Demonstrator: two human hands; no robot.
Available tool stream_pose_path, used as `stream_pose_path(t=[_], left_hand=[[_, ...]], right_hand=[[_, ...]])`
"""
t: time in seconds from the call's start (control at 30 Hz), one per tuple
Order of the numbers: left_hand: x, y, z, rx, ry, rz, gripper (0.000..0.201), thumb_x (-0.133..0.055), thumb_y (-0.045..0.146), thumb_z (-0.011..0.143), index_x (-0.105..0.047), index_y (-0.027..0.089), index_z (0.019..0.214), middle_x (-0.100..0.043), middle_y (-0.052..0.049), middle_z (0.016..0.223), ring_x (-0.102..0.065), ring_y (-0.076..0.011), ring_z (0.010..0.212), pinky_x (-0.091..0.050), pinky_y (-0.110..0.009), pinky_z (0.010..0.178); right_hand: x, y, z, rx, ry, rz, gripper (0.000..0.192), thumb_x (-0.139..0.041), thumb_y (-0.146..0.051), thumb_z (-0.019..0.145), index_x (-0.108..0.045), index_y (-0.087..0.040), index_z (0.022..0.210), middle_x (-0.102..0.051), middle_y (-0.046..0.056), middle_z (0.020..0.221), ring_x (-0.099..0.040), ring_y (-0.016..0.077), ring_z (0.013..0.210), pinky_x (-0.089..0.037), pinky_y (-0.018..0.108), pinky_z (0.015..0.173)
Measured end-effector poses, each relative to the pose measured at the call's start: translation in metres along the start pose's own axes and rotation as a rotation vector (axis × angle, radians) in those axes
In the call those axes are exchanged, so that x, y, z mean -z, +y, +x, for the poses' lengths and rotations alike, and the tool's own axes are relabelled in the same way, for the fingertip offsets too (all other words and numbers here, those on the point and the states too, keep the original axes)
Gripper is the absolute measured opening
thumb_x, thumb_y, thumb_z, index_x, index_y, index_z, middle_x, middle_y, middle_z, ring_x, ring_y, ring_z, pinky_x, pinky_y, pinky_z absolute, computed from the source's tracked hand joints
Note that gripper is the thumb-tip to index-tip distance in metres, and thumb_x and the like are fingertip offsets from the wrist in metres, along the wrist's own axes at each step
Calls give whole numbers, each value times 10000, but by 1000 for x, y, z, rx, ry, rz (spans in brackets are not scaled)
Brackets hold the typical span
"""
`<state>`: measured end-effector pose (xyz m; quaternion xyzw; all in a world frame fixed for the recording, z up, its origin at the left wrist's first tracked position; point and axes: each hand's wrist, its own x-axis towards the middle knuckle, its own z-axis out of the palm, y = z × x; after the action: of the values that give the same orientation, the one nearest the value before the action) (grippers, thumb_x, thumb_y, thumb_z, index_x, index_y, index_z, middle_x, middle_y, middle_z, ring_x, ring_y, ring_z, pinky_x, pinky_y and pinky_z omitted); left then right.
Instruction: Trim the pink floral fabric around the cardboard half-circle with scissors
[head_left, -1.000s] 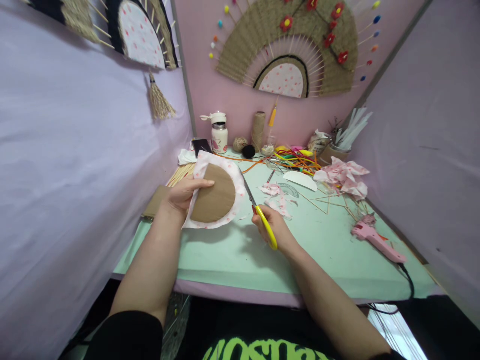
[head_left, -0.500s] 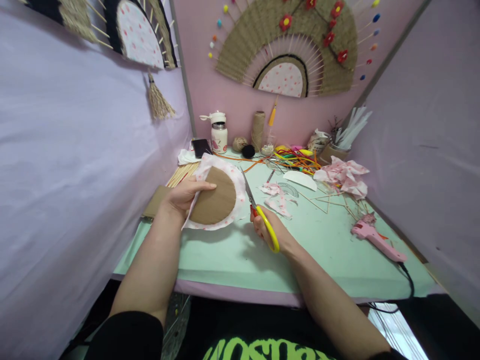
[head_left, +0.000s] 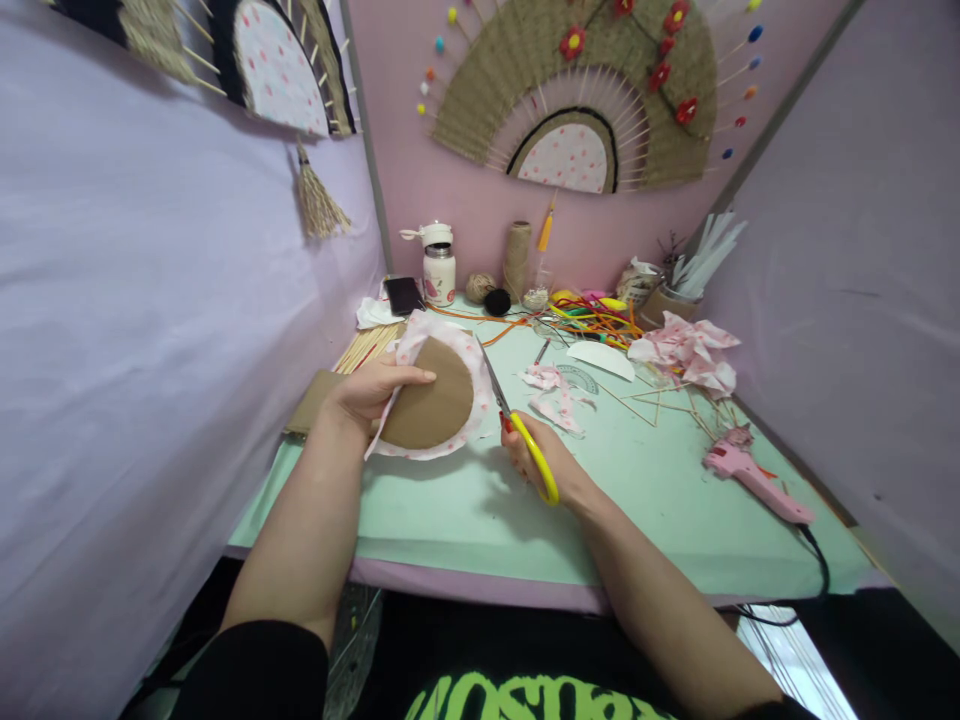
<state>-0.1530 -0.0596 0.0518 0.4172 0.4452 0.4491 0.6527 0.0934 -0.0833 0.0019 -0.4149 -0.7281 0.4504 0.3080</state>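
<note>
Pinched in my left hand (head_left: 371,388) is a half-round piece of brown cardboard (head_left: 431,405) backed by white fabric with pink spots (head_left: 429,325). The fabric sticks out past the curved edge as a border. My thumb lies on the cardboard; the fingers are hidden behind it. Scissors (head_left: 530,450) with yellow and red handles are gripped in my right hand (head_left: 544,465). Their blades point up and away, close beside the right edge of the fabric border. Whether the blades touch the fabric I cannot tell.
Fabric scraps (head_left: 559,400), a protractor (head_left: 577,378) and a white half-disc (head_left: 601,360) lie beyond the scissors. A pink glue gun (head_left: 757,482) rests at the right, its cord over the edge. Crumpled fabric (head_left: 686,350), a bottle (head_left: 439,272) and a twine spool (head_left: 517,262) stand farther back.
The cardboard and fabric have turned and shifted very slightly in my left hand's grip. My right hand with the scissors has hardly moved.
</note>
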Motion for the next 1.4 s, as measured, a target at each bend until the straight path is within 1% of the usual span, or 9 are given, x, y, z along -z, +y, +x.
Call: stream_pose_path(t=[0.33,0.5,0.7,0.87,0.97,1.13,1.27,1.4], left_hand=[[4,2,3,0,15,10,340,-756,163,590,-698,139,925,-747,-82,840,-694,-261,832,-556,-346,745],[4,3,1,-6,15,-4,309,-752,150,593,-703,137,898,-748,-84,848,-697,-247,815,-558,-305,704],[7,1,2,-7,-2,-11,373,-758,173,609,-695,141,975,-745,-99,895,-700,-265,819,-568,-332,711],[9,1,4,-16,-7,-2,336,-749,157,615,-694,145,946,-747,-85,872,-702,-246,806,-570,-295,678],[9,1,3,-36,-1,15,354,-745,155,617,-687,157,967,-747,-75,882,-701,-249,820,-572,-320,708],[5,3,0,-3,21,54,333,-749,183,607,-698,140,933,-746,-86,898,-693,-264,858,-562,-357,776],[3,4,-1,-3,9,67,332,-767,187,574,-705,140,897,-747,-83,887,-688,-261,872,-558,-334,766],[5,3,-1,9,-30,82,359,-776,190,564,-706,150,914,-746,-77,902,-687,-245,863,-549,-308,744]], right_hand=[[-2,3,1,-21,54,9,380,-510,-549,771,-392,-212,640,-403,-49,489,-372,101,448,-277,219,408],[-3,6,3,-22,64,12,374,-551,-534,750,-394,-213,641,-372,-66,467,-342,92,424,-253,218,407],[0,9,5,-1,67,-5,383,-573,-538,738,-404,-212,630,-364,-66,458,-345,95,424,-249,220,410],[-1,9,5,-6,73,-14,392,-555,-550,748,-400,-211,629,-371,-60,465,-352,95,432,-254,216,408],[-1,8,3,-20,63,-24,400,-505,-565,776,-380,-211,639,-391,-53,484,-359,94,442,-265,213,410],[1,3,1,5,12,3,394,-462,-585,794,-386,-212,692,-434,-42,533,-389,102,473,-306,218,431],[1,1,0,14,-20,-3,392,-457,-586,799,-386,-213,701,-429,-44,545,-389,105,486,-314,222,443],[1,2,0,5,-31,-23,398,-448,-591,803,-389,-209,704,-426,-44,554,-386,104,497,-312,220,447]])
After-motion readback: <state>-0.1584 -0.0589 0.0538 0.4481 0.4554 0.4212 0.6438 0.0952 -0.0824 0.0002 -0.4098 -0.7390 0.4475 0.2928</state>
